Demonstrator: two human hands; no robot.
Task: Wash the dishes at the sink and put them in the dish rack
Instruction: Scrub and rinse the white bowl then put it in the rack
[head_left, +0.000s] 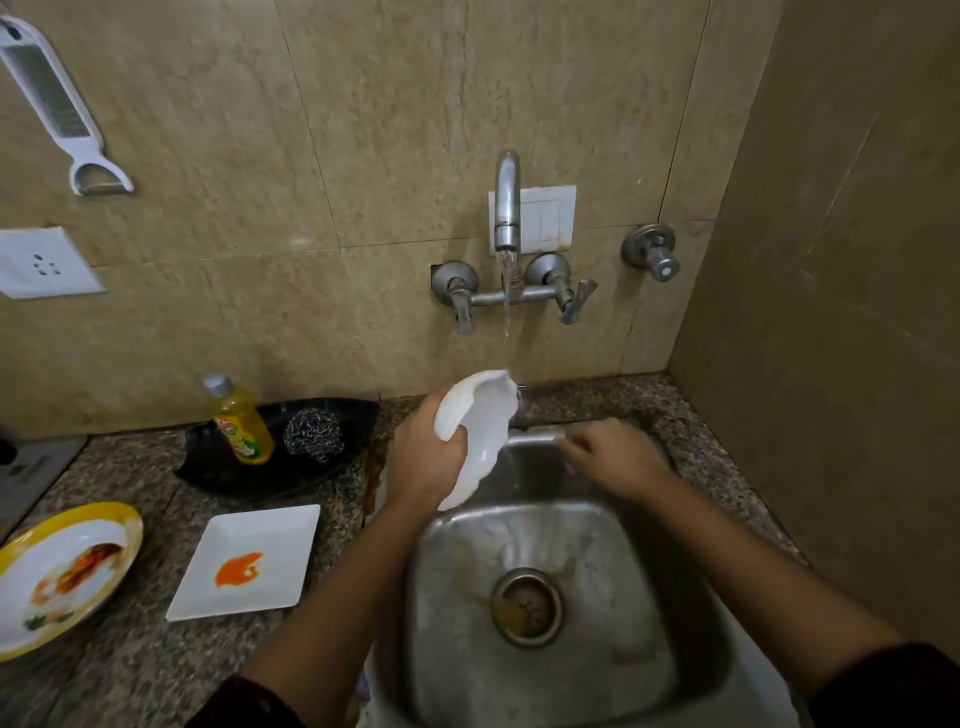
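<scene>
Right beneath the tap (506, 202), a white scalloped dish (475, 431) is held on edge above the back left corner of the sink (467, 551), with the water stream (506, 322) striking its top rim. The left hand (423, 457) grips the dish from its left side, fingers curled round the rim. The right hand (610, 457) hovers over the back of the sink, just right of the dish and apart from it; it is blurred, so I cannot tell whether it holds anything. The drain (527, 607) sits in the basin floor.

On the counter (130, 467) to the left lies a square plate (249, 561) with an orange smear, and farther left a yellow-rimmed round plate (62, 577) with food remains. Behind them, a black tray (280, 473) carries a soap bottle (240, 421) and a steel scrubber (313, 434) side by side. A grater (52, 98) hangs on the wall at upper left.
</scene>
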